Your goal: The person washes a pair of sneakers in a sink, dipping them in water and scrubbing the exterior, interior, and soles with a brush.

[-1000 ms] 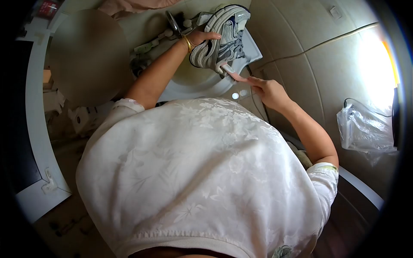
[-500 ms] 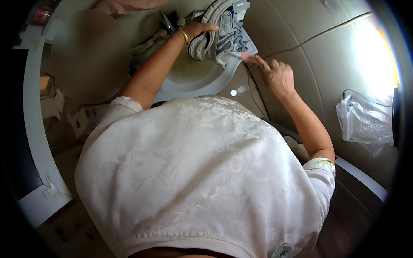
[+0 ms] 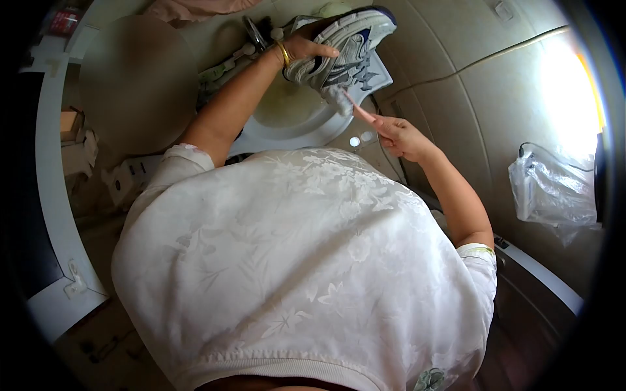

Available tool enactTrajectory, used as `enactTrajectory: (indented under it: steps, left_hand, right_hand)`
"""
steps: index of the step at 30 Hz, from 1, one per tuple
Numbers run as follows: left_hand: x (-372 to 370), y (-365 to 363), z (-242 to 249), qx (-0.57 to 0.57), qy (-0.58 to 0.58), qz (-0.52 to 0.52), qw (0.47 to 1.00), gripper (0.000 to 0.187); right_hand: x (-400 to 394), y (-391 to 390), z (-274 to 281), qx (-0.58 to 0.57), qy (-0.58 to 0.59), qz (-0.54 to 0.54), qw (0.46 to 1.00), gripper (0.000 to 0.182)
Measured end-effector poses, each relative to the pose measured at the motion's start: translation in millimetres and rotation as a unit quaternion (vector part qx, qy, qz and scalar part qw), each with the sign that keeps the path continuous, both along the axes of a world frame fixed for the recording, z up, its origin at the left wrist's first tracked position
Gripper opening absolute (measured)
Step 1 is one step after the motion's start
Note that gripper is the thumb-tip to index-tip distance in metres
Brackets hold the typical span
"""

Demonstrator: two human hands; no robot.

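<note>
A grey and white sneaker (image 3: 352, 57) with dark blue accents is held tilted over the basin by my left hand (image 3: 304, 49). My thumb lies across the shoe's side, while the other fingers are hidden behind it. My right hand (image 3: 403, 138) is closed around the pink handle of a brush (image 3: 362, 112). The brush's far end meets the lower end of the shoe, by its whitish, perhaps foamy, tongue or opening; its bristles cannot be made out. Below is a white washbasin (image 3: 290, 135) with cloudy yellowish water in it.
A metal faucet (image 3: 254, 32) stands at the back of the basin. The tiled wall (image 3: 433, 98) rises close on the right, with a cable along it. A clear plastic bag (image 3: 551, 192) hangs at far right. Boxes (image 3: 120, 186) sit on the left.
My left hand has turned the sneaker so more of its side shows, its toe swinging rightward. My right hand has moved down and a little left with the brush, which is angled more steeply.
</note>
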State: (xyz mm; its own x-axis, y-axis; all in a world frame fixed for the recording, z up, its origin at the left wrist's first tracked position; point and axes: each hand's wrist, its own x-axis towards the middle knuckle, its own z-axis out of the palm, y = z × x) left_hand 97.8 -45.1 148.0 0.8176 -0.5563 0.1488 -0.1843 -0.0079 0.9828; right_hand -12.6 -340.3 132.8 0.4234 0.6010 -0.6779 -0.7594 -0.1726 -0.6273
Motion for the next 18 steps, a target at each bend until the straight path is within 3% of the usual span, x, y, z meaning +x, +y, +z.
enactTrajectory:
  steps: [1,2,3,5,6,7,9,10,11,13,16,18]
  left_hand:
    - [-2,-2,6,0.012,0.005,-0.009,1.000,0.055]
    - [-5,-4,8,0.013,-0.004,0.006,1.000,0.050]
    - [-6,-3,4,0.005,0.034,0.025,0.999,0.049]
    - [-3,-1,-17,-0.009,0.107,0.062,0.992,0.047]
    - [3,2,-29,-0.035,0.087,0.097,0.991,0.039]
    - [10,9,-46,-0.087,0.169,0.088,0.978,0.037]
    - [20,19,-72,-0.182,0.333,0.072,0.922,0.034]
    - [0,11,-47,-0.233,0.364,0.059,0.900,0.034]
    - [-4,8,-46,-0.246,0.365,0.055,0.896,0.034]
    - [-12,6,-51,-0.272,0.378,0.045,0.884,0.035]
    - [-7,8,-60,-0.261,0.363,0.067,0.892,0.038]
    - [-10,11,-58,-0.257,0.358,0.087,0.893,0.039]
  right_hand:
    - [2,-1,-11,-0.095,-0.238,0.042,0.966,0.032]
    - [2,-3,-23,-0.183,-0.458,0.080,0.866,0.031]
    - [1,-4,-29,-0.258,-0.647,0.114,0.708,0.029]
    - [1,7,0,-0.349,-0.633,0.148,0.675,0.029]
    - [1,12,17,-0.394,-0.626,0.164,0.653,0.028]
    - [-5,16,27,-0.371,-0.591,0.165,0.697,0.030]
    - [-14,9,14,-0.172,-0.501,0.005,0.848,0.032]
    - [-18,12,16,-0.152,-0.473,-0.016,0.868,0.032]
    - [-20,16,19,-0.162,-0.441,-0.024,0.882,0.032]
    - [-20,28,23,-0.261,-0.447,-0.003,0.855,0.032]
    - [-17,29,17,-0.264,-0.475,-0.024,0.839,0.031]
    - [-8,9,34,-0.214,-0.436,0.016,0.874,0.030]
